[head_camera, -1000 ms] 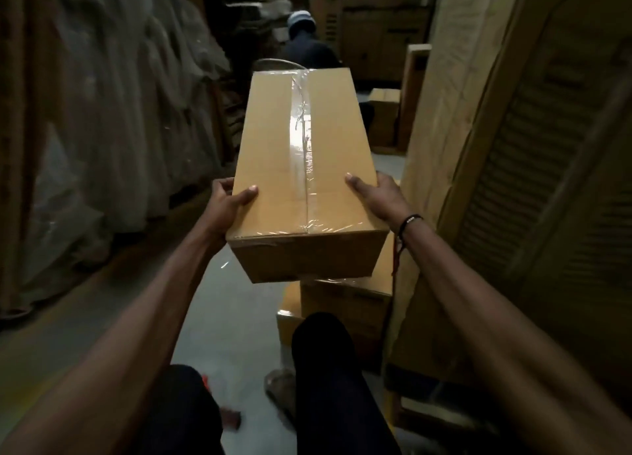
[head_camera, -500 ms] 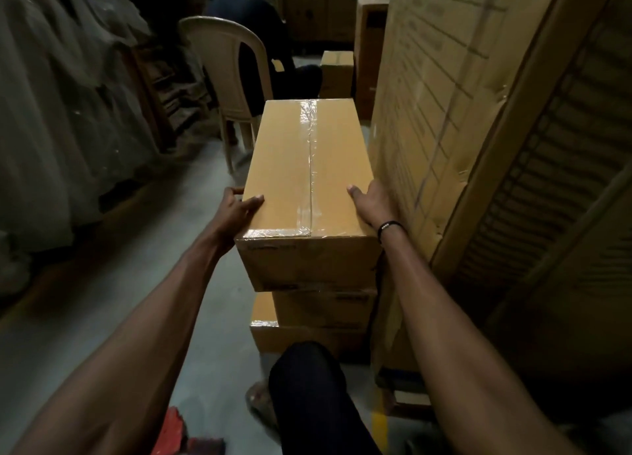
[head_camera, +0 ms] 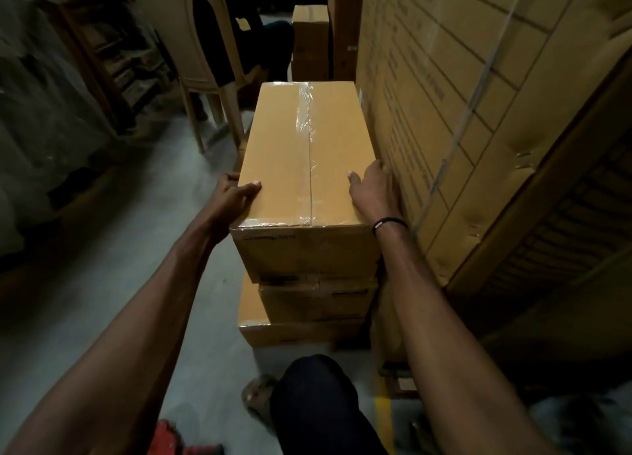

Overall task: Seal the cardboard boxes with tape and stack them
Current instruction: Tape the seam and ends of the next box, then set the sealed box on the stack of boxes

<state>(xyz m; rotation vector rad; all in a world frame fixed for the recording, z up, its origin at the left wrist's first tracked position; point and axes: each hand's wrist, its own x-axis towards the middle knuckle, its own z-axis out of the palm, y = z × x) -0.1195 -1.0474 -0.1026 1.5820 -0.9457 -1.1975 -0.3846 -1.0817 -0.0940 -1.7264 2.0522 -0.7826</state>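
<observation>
Gripping the near left edge of the taped box [head_camera: 307, 167], the left hand [head_camera: 232, 198] has its thumb on top and fingers curled round the side, evidently to square it. The box now sits on the stack [head_camera: 307, 304], carried clear of it a second ago. The right hand [head_camera: 372, 191] clasps the right edge, squeezed against the large carton [head_camera: 444, 112], which serves as a guide.

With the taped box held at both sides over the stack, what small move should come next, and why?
Probably let go and draw both hands back. The top box already looks seated on the stacked boxes, its seam taped, while the left hand and right hand grip its sides.
</observation>
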